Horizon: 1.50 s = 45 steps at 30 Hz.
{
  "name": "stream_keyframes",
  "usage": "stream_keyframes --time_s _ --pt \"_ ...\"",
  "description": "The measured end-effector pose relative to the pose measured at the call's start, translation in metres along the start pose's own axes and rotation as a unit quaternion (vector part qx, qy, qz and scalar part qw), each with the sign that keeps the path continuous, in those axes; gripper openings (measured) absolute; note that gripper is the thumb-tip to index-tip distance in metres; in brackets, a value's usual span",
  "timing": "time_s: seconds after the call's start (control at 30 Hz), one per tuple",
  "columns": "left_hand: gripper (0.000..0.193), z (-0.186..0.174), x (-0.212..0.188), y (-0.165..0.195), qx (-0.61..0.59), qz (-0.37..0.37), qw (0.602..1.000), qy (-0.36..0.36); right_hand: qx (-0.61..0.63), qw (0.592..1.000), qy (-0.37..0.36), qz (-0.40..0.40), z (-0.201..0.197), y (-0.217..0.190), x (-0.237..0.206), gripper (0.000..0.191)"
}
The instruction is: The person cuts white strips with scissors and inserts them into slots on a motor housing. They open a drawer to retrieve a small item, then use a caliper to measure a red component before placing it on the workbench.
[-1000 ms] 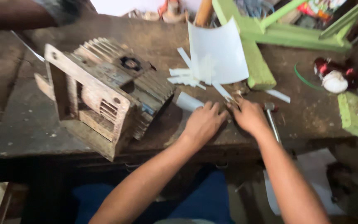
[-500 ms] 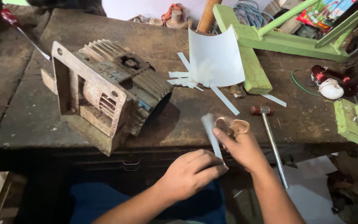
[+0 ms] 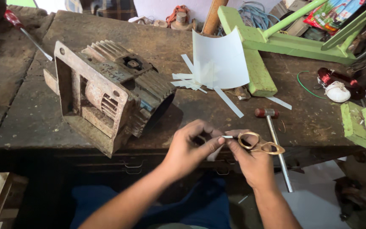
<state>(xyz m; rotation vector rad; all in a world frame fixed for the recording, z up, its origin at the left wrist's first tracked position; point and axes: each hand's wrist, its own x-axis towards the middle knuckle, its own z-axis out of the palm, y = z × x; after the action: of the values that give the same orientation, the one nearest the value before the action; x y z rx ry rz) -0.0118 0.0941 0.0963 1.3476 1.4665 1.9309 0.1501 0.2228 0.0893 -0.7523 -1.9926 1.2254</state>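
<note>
While the left hand point(image 3: 189, 148) pinches a white paper strip point(image 3: 215, 152), the right hand point(image 3: 250, 159) grips brass scissors point(image 3: 261, 144). Held so near the fingertips, a careless snip could nick them or crumple the strip.

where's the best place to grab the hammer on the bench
Probably the thin metal handle, about midway, coming from above on its right side. The hammer lies flat with its red head away from the person and the shaft running toward them past the bench edge. The right hand with scissors crowds its left side.

Bare forearms, sleeveless to the elbows; blue trousers point(image 3: 200, 208) below.
</note>
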Motion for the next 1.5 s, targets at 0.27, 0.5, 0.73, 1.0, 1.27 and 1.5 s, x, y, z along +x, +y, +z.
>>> stream_keyframes --time_s 0.27,0.5,0.73,1.0,1.27,1.5 --pt "0.017 0.006 0.095 -0.066 0.507 0.311 0.802 -0.052 -0.057 0.993 0.007 0.099 -0.011 0.020 0.065 0.030" --pt "0.016 0.023 0.054 -0.108 0.522 0.169 0.822 -0.153 -0.393 0.917 -0.037 -0.059 0.002 0.049 0.100 0.033" --pt "0.030 0.030 0.033 -0.098 0.584 0.161 0.791 -0.091 -0.518 0.846 -0.125 -0.006 0.015 0.055 0.114 0.025" --pt "0.032 0.035 0.038 -0.098 0.629 0.172 0.755 -0.062 -0.451 0.872 -0.168 -0.086 0.005 0.052 0.128 0.032" --pt "0.017 0.035 0.048 -0.105 0.573 0.124 0.800 -0.123 -0.515 0.845 -0.098 -0.106 0.009 0.078 0.125 0.032" --pt "0.029 0.022 0.075 -0.109 0.500 0.239 0.821 -0.136 -0.415 0.909 0.001 -0.042 -0.004 0.084 0.160 0.053"
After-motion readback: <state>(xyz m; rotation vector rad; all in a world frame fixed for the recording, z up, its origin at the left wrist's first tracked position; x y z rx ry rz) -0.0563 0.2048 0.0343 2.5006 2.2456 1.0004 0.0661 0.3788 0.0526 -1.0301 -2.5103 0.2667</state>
